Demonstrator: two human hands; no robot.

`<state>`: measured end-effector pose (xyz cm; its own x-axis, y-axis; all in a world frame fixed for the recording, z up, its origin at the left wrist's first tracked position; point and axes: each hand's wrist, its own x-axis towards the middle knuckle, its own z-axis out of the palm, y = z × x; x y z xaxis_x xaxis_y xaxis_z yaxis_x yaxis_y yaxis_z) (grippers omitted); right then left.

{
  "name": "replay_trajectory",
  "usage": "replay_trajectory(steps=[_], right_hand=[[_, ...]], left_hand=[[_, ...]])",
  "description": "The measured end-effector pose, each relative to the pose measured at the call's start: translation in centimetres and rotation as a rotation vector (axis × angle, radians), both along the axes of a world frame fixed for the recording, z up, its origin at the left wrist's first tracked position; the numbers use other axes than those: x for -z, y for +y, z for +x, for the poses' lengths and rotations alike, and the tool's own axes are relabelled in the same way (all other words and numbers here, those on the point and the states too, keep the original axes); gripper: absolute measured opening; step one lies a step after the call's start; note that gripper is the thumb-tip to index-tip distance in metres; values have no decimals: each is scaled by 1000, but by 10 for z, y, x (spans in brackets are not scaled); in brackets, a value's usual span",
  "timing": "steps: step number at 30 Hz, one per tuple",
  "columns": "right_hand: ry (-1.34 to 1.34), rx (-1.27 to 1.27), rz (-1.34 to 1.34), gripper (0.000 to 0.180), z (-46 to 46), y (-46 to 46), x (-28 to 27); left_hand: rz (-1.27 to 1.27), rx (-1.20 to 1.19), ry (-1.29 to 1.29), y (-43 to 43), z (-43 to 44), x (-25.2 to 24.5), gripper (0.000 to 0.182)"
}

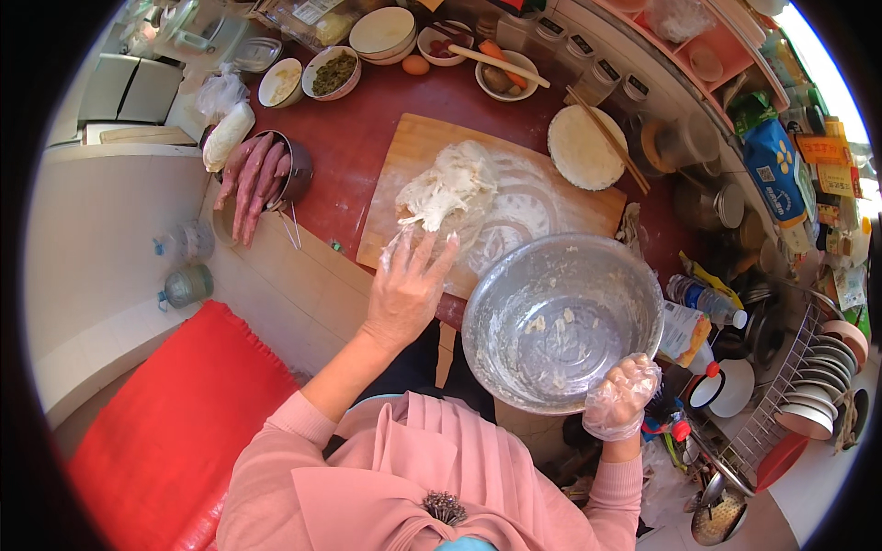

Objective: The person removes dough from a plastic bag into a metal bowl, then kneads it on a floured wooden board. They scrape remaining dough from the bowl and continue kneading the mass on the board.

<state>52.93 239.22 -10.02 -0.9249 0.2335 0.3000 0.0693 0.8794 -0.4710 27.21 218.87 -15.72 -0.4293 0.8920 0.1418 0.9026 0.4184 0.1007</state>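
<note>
A rough, sticky lump of dough lies on the wooden board, which is dusted with flour to the dough's right. Just in front of the lump is my bare left hand, fingers spread and smeared with dough; whether its fingertips touch the lump I cannot tell. My right hand, in a clear plastic glove, grips the rim of a large metal basin. The basin is tilted and its inside faces up. Bits of dough and flour stick to its wall and bottom, and it covers the board's near right corner.
A floured round plate with chopsticks across it stands right of the board. Bowls of food, an egg and a rolling pin line the back. Sweet potatoes fill a pot at left. Bottles crowd the right.
</note>
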Motion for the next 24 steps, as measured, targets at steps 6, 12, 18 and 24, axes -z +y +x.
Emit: replay_trajectory(steps=[6, 12, 18, 24], right_hand=[[4, 35, -19, 25, 9, 1, 1], [-38, -11, -45, 22, 17, 8, 3], [-19, -11, -64, 23, 20, 11, 9], [94, -24, -59, 34, 10, 19, 8]], left_hand=[[71, -27, -84, 1, -2, -37, 38], [328, 148, 19, 3, -4, -41, 29], [502, 81, -429, 75, 4, -37, 27], [203, 164, -746, 214, -19, 70, 41]])
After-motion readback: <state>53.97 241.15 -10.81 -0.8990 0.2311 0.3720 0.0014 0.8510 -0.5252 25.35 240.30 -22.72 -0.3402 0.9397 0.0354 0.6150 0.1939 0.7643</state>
